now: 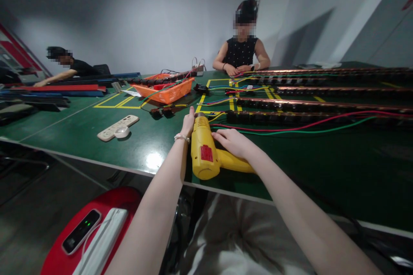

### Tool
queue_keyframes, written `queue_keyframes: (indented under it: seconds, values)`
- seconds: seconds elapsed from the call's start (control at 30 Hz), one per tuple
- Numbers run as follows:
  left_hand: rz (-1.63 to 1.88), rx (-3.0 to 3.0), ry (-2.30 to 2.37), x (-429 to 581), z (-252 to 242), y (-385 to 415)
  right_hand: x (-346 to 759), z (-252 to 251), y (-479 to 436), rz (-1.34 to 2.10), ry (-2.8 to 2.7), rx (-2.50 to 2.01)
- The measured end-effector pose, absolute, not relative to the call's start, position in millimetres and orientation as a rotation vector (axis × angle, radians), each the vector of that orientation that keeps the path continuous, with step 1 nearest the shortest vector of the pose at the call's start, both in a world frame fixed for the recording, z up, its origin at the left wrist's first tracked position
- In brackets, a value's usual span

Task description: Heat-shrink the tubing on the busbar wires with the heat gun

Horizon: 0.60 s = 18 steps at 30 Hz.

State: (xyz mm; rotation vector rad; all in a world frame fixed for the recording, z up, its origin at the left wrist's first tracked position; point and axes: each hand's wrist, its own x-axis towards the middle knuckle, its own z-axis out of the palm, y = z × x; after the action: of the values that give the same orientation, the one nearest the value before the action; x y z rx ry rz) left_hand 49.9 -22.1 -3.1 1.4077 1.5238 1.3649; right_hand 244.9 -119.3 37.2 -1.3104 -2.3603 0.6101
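A yellow heat gun (201, 137) lies on the green table in front of me, its nozzle pointing away and its handle to the right. My left hand (187, 124) is along the left side of the nozzle, thumb up; it looks closed, with its fingers mostly hidden. My right hand (232, 142) is just above the handle. Its fingers are bent together toward the gun body, and what they hold, if anything, is hidden. Thin yellow and black wires (218, 117) run to the nozzle area from a long dark copper-edged strip (258, 117).
Several similar strips and a red cable (290, 129) extend right. An orange basket (164, 93), a power strip (118, 128) and a tape roll (121, 132) are leftward. One person (241, 53) sits opposite; another (80, 68) reaches over bars. A red stool (54, 245) stands below left.
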Motion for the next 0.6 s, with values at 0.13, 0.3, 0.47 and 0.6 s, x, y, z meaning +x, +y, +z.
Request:
queue_keyframes:
  seconds: [0.13, 0.3, 0.47, 0.6]
  values:
    - [1.369, 1.412, 1.491, 47.8, -4.2, -20.0, 244.8, 33.8, -117.1, 0.624, -2.361, -1.301]
    - [1.398, 1.421, 1.381, 45.7, -8.4, -17.9, 246.6, 32.1, -115.5, 0.651, -2.375, -1.248]
    - [1.433, 1.433, 1.340, 48.1, -9.9, -19.8, 254.2, 31.6, -111.6, 0.691, -2.394, -1.200]
    - [1.425, 1.454, 1.308, 49.3, -14.9, -18.5, 262.7, 30.0, -108.1, 0.752, -2.401, -1.156]
